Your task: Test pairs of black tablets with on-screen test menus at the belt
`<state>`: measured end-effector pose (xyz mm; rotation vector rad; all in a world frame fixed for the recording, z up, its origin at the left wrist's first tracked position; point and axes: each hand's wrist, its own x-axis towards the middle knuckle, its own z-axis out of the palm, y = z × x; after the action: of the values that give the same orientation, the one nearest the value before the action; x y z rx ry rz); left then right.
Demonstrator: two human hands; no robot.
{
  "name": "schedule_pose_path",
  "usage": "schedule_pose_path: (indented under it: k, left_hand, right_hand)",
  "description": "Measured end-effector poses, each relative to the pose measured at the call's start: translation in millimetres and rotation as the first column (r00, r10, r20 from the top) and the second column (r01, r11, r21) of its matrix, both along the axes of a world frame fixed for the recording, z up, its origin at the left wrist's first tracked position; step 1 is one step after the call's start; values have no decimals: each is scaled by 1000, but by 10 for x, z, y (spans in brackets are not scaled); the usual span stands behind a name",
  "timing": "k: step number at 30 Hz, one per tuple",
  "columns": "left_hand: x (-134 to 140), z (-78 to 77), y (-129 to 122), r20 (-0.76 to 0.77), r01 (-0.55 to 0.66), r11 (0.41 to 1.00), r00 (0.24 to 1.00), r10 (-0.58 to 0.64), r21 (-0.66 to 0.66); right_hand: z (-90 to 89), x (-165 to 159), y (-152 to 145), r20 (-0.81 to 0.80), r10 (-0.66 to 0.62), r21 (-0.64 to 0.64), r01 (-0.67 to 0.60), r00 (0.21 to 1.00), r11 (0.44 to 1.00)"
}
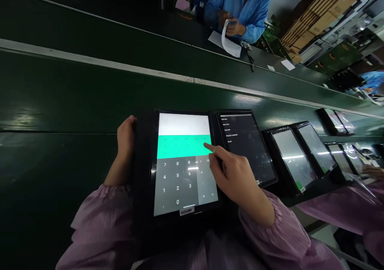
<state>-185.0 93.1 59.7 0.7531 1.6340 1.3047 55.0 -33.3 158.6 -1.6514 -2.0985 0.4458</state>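
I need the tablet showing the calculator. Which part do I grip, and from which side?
Probably best by the left edge of the calculator tablet, coming from the left: it lies face up, dark-bordered, the left hand is on that side, and the menu tablet sits close to the right edge.

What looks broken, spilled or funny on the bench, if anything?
Nothing stands out. I see no spill on the bench, and no crack in the tablet the right hand points at. The next tablet is darker, but just shows a list.
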Motion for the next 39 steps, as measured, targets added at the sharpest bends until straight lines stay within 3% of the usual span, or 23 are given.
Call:
schedule_pose_path:
  k: [4, 7, 9, 11, 13, 16, 19, 22, 25, 29, 32, 36, 39]
  left_hand:
    - [-118, 423, -15, -25, 145, 983, 989, -143, 117]
    - [-246, 607, -197, -208, 391, 902, 912, -353, 182]
    - [-324, 616, -340, -370, 574, 816, 775, -513, 71]
    - [-375, 582, -452, -463, 663, 746, 644, -609, -60]
    - [-395, 557, -519, -527, 687, 715, 561, -638, -133]
    - [-384, 572, -560, -569, 711, 658, 443, -693, -248]
    - [-345, 578, -573, -559, 722, 596, 349, -752, -351]
    - [-296, 522, -581, -589, 721, 600, 330, -738, -348]
    - [-272, 473, -590, -630, 720, 616, 324, -706, -320]
    - [-303, 509, -593, -623, 695, 656, 381, -683, -295]
    - [-331, 549, -580, -626, 657, 709, 446, -639, -256]
    - [-333, 570, -552, -671, 594, 758, 449, -591, -270]
    - [-332, 610, -532, -650, 534, 780, 472, -595, -326]
  right_hand:
    - [-20, -87, -16, 7, 95, 10, -95, 995, 995]
    - [-26, -107, -11, 20, 101, 9, -101, 995, 995]
    - [-16, -96, -12, 7, 19, 31, -20, 1000, 999]
    - [-1, -99, -23, -12, -30, 57, 30, 999, 998]
    - [7, -142, -45, -53, 38, 62, -35, 998, 997]
    - [-12, -265, -85, -126, 246, 29, -244, 961, 969]
    - [-47, -357, -101, -116, 306, -19, -310, 945, 951]
    - [-41, -324, -86, -141, 234, -17, -239, 962, 971]
    - [6, -189, -43, -156, 78, 51, -71, 985, 996]
    - [19, -46, 27, -103, -79, 77, 87, 992, 993]
    - [-31, -60, 54, -73, -28, 50, 32, 997, 998]
    - [-67, -118, 57, -33, 98, 15, -98, 995, 995]
    - [-44, -81, 54, -48, 34, 26, -33, 998, 999]
